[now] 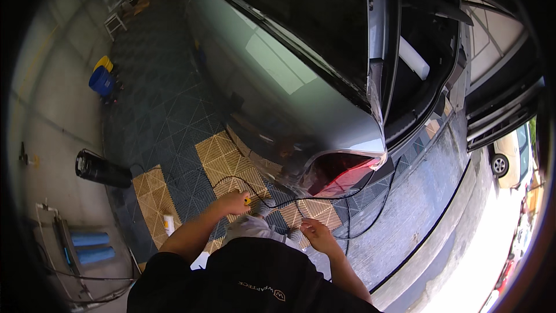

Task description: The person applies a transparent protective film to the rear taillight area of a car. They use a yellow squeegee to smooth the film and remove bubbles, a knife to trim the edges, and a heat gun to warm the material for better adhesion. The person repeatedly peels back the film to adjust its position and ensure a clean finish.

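My left hand [233,203] is closed around a small yellow and black object [247,201], mostly hidden by the fingers. A thin black hose [278,204] passes close by this hand and loops toward the right. My right hand [316,234] hangs lower, fingers loosely curled and parted, with nothing visible in it. Just ahead of both hands is the rear corner of a dark grey car [255,90]. Its red tail light [340,174] has clear, wrinkled film around its edges, and neither hand touches it.
Dark and tan tiles [229,162] cover the floor. A black cylinder [103,168], a white bottle [168,224] and blue and yellow buckets [102,81] stand at left. Right of the tail light, the car's rear opening [428,52] gapes. Blue rolls [92,246] hang by the wall.
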The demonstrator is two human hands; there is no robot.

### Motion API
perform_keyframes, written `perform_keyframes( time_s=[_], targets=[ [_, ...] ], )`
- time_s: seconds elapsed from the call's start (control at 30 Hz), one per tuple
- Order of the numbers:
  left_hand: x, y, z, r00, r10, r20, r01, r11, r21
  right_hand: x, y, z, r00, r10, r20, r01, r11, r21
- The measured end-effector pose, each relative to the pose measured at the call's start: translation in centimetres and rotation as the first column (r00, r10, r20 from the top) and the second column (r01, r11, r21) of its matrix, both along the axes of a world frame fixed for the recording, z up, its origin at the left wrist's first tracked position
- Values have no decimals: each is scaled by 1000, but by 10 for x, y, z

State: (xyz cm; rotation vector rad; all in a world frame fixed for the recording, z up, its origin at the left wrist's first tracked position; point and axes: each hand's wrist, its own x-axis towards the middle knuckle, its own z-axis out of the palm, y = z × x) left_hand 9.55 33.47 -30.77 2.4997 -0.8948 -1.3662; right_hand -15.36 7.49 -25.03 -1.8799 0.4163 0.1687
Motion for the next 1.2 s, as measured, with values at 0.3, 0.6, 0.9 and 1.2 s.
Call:
perform_keyframes(
  time_s=[0.3, 0.6, 0.9, 1.2],
  targets=[
    [-155, 138, -25, 768, 638, -52, -636, 770, 46, 51, 4, 7, 770, 547, -327, -618, 768, -170],
    [-138, 298, -34, 525, 840, -136, -850, 524, -44, 189, 211, 2, 544, 767, -339, -838, 517, -175],
    [-4, 494, 39, 125, 960, -250, -917, 16, -399, 350, 432, 22, 435, 891, -129, -899, 421, -121],
    [250, 481, 70, 259, 953, -156, -729, 87, -679, 520, 579, -21, 535, 831, 151, -801, 442, 403]
  ],
)
